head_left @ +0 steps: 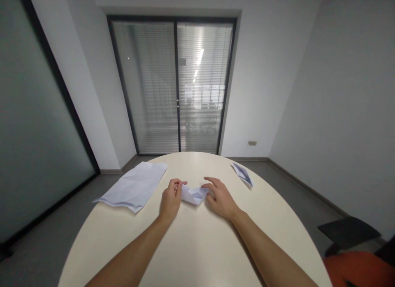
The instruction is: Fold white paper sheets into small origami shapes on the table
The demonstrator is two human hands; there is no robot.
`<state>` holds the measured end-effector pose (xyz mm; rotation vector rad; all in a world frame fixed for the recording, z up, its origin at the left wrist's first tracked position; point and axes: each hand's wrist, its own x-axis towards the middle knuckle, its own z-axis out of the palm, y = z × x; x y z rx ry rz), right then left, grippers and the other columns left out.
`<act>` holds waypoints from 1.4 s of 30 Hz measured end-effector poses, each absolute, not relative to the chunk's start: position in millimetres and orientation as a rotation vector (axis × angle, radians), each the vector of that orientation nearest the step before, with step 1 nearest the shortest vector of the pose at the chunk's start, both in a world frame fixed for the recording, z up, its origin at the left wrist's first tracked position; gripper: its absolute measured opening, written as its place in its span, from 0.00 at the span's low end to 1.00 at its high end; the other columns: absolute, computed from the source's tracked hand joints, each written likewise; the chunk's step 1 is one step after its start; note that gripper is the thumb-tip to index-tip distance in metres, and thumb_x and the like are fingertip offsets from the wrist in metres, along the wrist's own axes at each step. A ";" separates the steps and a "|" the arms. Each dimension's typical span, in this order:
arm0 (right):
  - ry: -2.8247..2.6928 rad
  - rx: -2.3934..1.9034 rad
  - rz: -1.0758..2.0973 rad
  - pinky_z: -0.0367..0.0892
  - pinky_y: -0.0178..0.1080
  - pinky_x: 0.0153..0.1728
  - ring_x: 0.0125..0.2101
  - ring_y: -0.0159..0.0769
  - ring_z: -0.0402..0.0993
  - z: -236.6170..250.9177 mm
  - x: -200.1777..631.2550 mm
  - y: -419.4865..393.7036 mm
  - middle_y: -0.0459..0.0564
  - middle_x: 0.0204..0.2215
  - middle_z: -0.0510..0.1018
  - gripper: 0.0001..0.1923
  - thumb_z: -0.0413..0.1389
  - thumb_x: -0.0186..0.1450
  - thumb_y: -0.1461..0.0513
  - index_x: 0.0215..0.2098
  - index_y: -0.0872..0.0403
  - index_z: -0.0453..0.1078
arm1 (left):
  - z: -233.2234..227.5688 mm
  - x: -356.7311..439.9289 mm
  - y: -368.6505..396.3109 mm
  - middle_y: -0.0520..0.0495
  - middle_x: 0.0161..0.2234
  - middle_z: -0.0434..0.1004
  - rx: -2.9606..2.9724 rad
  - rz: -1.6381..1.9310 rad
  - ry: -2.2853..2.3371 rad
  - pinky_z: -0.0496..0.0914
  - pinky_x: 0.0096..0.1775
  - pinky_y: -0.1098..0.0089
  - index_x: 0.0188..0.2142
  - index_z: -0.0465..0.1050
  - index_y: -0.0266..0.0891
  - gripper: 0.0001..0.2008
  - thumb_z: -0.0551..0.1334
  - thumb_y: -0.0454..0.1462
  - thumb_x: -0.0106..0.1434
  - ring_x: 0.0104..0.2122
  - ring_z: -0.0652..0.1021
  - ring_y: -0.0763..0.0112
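Observation:
A folded piece of white paper (193, 196), partly opened out like a small paper boat, is between my hands above the middle of the table. My left hand (171, 197) is closed, pinching its left end between thumb and fingers. At the right end, my right hand (219, 197) has its thumb and a finger on the paper, while another finger sticks out free of it. My fingers partly hide both ends. Further right, by the table's edge, lies a second folded paper (242, 174) that also looks like a paper boat.
A stack of creased white sheets (135, 186) lies on the left of the round cream table (191, 254), jutting over its edge. An orange-red chair (358, 268) with a black armrest stands at the lower right. Beyond the table is a glass door with blinds (148, 89).

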<state>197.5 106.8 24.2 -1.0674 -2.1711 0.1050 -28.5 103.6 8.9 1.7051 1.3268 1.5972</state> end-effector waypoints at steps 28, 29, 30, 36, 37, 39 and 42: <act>-2.353 -1.116 0.109 0.64 0.41 0.43 0.39 0.41 0.74 32.8 191.4 102.0 0.51 0.34 0.81 0.16 0.48 0.73 0.54 0.41 0.51 0.76 | 3.3 -21.0 103.6 0.37 0.56 0.72 1.639 1.489 1.074 0.74 0.47 0.63 0.65 0.46 0.45 0.38 0.65 0.39 0.62 0.43 0.81 0.66; -2.337 -1.123 0.130 0.65 0.41 0.43 0.39 0.41 0.74 32.2 191.3 102.2 0.52 0.35 0.81 0.17 0.47 0.73 0.54 0.41 0.51 0.76 | 1.7 -21.0 104.5 0.37 0.57 0.70 1.650 1.458 1.078 0.74 0.48 0.63 0.67 0.43 0.46 0.42 0.66 0.38 0.60 0.44 0.80 0.66; -2.320 -1.132 0.152 0.65 0.41 0.43 0.40 0.41 0.74 31.6 191.4 102.4 0.52 0.36 0.81 0.17 0.47 0.73 0.54 0.42 0.51 0.76 | -0.1 -21.3 105.4 0.37 0.58 0.69 1.656 1.434 1.085 0.74 0.47 0.64 0.68 0.41 0.47 0.44 0.66 0.37 0.60 0.43 0.80 0.66; -2.268 -1.180 0.215 0.66 0.41 0.43 0.40 0.41 0.75 29.3 193.1 102.8 0.51 0.40 0.81 0.16 0.48 0.73 0.54 0.47 0.51 0.74 | -8.5 -22.7 110.5 0.41 0.53 0.71 1.630 1.382 1.110 0.75 0.41 0.66 0.68 0.40 0.46 0.43 0.64 0.38 0.60 0.37 0.81 0.69; -2.266 -1.166 0.224 0.66 0.41 0.44 0.41 0.41 0.75 29.6 193.0 102.5 0.51 0.41 0.81 0.16 0.48 0.73 0.54 0.48 0.51 0.73 | -8.4 -22.3 110.6 0.41 0.52 0.71 1.622 1.377 1.089 0.75 0.42 0.66 0.68 0.42 0.45 0.42 0.64 0.38 0.60 0.38 0.81 0.69; -2.268 -1.120 0.241 0.66 0.41 0.46 0.42 0.40 0.75 30.9 191.9 101.1 0.51 0.42 0.80 0.15 0.48 0.73 0.54 0.49 0.51 0.73 | -6.2 -21.2 109.6 0.40 0.53 0.71 1.609 1.365 1.048 0.75 0.43 0.66 0.66 0.47 0.43 0.39 0.64 0.37 0.59 0.41 0.81 0.68; -2.279 -1.053 0.247 0.66 0.42 0.47 0.43 0.40 0.74 34.5 189.4 98.3 0.52 0.40 0.80 0.15 0.47 0.73 0.55 0.45 0.51 0.74 | 0.6 -19.5 106.2 0.41 0.50 0.74 1.620 1.339 1.028 0.74 0.45 0.66 0.60 0.58 0.39 0.30 0.64 0.36 0.58 0.44 0.79 0.66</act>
